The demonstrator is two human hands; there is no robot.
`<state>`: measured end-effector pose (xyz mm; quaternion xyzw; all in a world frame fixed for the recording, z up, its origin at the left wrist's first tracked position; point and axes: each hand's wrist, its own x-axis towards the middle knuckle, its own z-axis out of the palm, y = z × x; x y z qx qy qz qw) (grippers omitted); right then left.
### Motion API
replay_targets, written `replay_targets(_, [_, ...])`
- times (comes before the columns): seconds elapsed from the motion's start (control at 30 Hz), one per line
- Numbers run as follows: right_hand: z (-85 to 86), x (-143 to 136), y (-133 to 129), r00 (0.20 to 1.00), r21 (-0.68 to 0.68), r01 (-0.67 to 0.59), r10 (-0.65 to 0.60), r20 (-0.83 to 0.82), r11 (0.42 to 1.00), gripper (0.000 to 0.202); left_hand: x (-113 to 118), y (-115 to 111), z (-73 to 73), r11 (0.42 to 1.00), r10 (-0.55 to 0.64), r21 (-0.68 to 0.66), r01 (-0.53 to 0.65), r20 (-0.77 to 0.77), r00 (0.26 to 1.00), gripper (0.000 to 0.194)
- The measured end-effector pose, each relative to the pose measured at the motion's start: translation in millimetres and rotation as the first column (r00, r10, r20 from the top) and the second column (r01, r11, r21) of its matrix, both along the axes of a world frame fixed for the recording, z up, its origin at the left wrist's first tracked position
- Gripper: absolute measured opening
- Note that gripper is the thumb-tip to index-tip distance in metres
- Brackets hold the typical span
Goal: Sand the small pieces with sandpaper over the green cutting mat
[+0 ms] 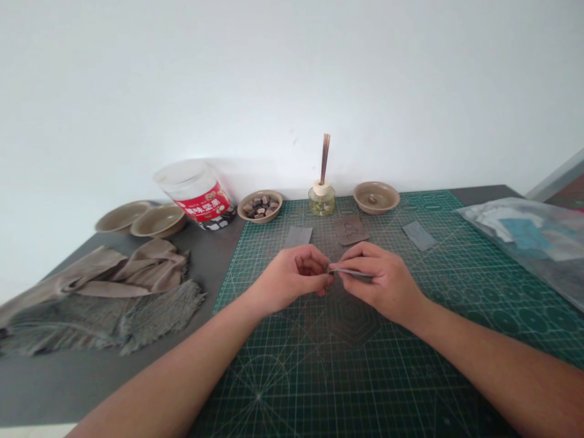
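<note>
My left hand (pixel 298 277) is closed, its thumb and fingertips pinching a small dark stone (pixel 331 271) that is mostly hidden by the fingers. My right hand (pixel 381 277) grips a thin grey piece of sandpaper (pixel 356 273), seen nearly edge-on, with its end against the stone. Both hands meet above the middle of the green cutting mat (pixel 292 377). Just beyond them lie a grey sandpaper piece (pixel 298 236), a brown sandpaper piece (pixel 351 230) with dark markings on its back, and a blue-grey sandpaper piece (pixel 418 235).
Along the wall stand a bowl of stones (pixel 260 205), a reed diffuser (pixel 322 199), another bowl (pixel 376 198) holding a small item, and a red-labelled plastic tub (pixel 201 198). Two bowls (pixel 159 221) and a crumpled cloth (pixel 114 298) lie left. A plastic bag (pixel 529 234) is right.
</note>
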<state>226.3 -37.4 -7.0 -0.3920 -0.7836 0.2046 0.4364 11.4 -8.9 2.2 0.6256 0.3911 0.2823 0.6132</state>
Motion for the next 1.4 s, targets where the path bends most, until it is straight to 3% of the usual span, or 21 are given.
replay_targets(0.67, [7.2,1.0,0.5,0.998,-0.121,-0.060,0.057,-0.025,0.991,0.010,-1.0,-0.5,0.4,1.000,0.014,0.014,-0.014,0.032,0.999,0.027])
replay_targets(0.93, [5.8,1.5,1.2,0.998,-0.134,-0.067,0.068,0.002,0.989,0.010,-2.1,-1.2,1.5,0.999,-0.034,0.016,0.035,-0.065,0.997,0.025])
replay_targets(1.4, [6.0,2.9,0.3,0.992,-0.256,-0.124,0.118,-0.037,0.959,0.007,-1.2,-1.2,2.2,0.999,-0.027,0.037,0.027,-0.005,1.000,0.023])
